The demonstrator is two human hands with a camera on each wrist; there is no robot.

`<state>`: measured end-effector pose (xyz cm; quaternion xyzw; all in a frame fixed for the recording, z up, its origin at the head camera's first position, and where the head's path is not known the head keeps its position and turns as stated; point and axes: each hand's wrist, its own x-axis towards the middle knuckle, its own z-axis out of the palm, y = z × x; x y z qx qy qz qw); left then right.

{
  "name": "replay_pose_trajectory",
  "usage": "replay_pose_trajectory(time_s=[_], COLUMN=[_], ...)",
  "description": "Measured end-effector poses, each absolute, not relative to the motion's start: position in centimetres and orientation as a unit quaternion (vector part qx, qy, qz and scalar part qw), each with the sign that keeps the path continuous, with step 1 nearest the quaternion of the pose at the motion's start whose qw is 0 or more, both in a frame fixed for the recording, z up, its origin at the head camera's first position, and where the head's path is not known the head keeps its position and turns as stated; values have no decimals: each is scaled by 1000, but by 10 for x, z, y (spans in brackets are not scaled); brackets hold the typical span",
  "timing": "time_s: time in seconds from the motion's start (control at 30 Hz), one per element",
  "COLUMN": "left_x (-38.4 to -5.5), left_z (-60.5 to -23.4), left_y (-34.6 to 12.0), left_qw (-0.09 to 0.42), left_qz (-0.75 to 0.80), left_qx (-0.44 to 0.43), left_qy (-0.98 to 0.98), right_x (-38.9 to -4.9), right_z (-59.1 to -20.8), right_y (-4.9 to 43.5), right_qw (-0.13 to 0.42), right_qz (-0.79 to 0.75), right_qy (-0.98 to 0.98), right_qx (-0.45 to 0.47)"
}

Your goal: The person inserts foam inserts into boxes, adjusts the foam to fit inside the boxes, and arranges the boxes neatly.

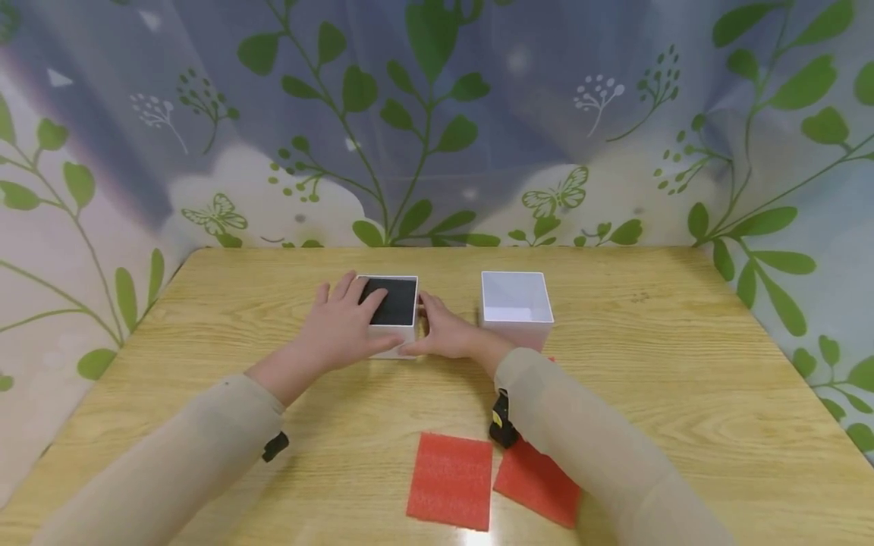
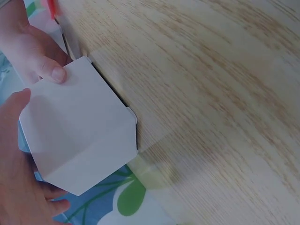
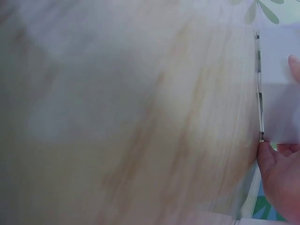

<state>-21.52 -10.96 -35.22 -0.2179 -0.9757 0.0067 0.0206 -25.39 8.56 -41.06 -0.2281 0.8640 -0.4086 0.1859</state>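
Observation:
A white square box (image 1: 392,337) stands on the table, with a flat black surface (image 1: 401,303) inside its rim. My left hand (image 1: 341,322) lies over its left side, fingers spread and fairly straight, some reaching onto the black surface. In the left wrist view the left thumb touches the edge of the box's white front (image 2: 86,122). At the box's right side is my right hand (image 1: 447,330), its thumb on the front face and its fingers bent along the side, holding the corner. The box's far side is hidden.
A second white box (image 1: 517,334), open at the top with a bare pale inside, stands to the right. Two red squares (image 1: 451,481) lie nearer me, one partly under the right forearm. More red shows beside the right sleeve. Patterned curtain hangs behind the wooden table (image 1: 683,394).

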Motion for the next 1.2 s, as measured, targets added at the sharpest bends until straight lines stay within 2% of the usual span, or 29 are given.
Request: replay_pose_trajectory(time_s=[0.2,0.43,0.83,1.2], left_x=[-217,-217,-221,-224], left_z=[-355,-353,-343,-341], left_y=[-109,-110,-106,-102], left_qw=[17,39,24,-18], left_qz=[-26,-33,-11,5], left_qx=[-197,-197,-212,-234], left_qy=[-980,-979,-977,-972], right_x=[-254,-253,-255,-255], right_z=[-411,-411,-411,-411], right_y=[85,84,85,85], right_qw=[187,185,181,186], right_qz=[-399,-409,-409,-411], right_qy=[869,864,864,861], right_qx=[-227,-230,-232,-234])
